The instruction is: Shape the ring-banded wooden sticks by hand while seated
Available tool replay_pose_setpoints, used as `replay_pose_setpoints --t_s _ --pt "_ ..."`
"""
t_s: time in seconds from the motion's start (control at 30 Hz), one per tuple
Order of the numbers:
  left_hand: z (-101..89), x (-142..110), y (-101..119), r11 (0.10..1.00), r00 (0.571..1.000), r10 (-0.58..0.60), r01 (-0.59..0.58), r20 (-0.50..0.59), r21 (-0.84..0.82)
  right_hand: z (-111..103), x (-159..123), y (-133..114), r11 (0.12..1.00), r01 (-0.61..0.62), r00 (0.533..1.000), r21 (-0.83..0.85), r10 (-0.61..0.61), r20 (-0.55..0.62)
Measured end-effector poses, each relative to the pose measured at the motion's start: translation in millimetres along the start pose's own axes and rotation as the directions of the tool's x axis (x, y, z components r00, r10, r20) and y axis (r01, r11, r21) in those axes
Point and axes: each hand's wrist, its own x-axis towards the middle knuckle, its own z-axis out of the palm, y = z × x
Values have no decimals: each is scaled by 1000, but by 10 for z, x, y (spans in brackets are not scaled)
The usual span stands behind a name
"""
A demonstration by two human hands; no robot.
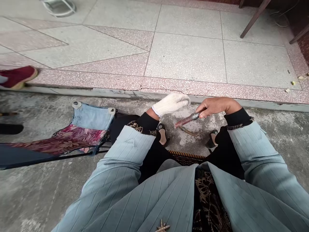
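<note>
My left hand (171, 103) wears a white knitted glove and hovers over the concrete ground with its fingers curled loosely; I see nothing in it. My bare right hand (216, 106) is closed on the handle of a small knife (189, 119) with a metal-wrapped grip, whose reddish-brown blade points down to the left. Just under the blade a thin brown strip (190, 131) lies on the ground between my sandalled feet. Both hands are close together, a short gap apart.
A folding stool with a patched denim and floral fabric seat (79, 135) stands to my left. A raised tiled step (154, 87) runs across ahead. Another person's red shoe (16, 76) rests on it at far left. Wooden furniture legs (253, 19) stand at the top right.
</note>
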Motion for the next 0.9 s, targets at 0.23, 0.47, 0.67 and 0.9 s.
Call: replay_pose_setpoints --t_s 0.23,0.47,0.67,0.9 --pt "162 25 82 939 998 -54 55 12 -341 -131 -163 70 939 269 683 216 -28 -730" --pt "217 10 206 966 994 23 4 103 -257 -121 -105 237 977 -172 577 124 203 -791" --pt "239 3 241 988 994 46 -30 100 -153 -70 -44 244 797 -591 601 -124 333 -727" --pt "158 33 51 998 999 -42 41 -13 -46 79 69 161 946 -280 960 -163 270 -77"
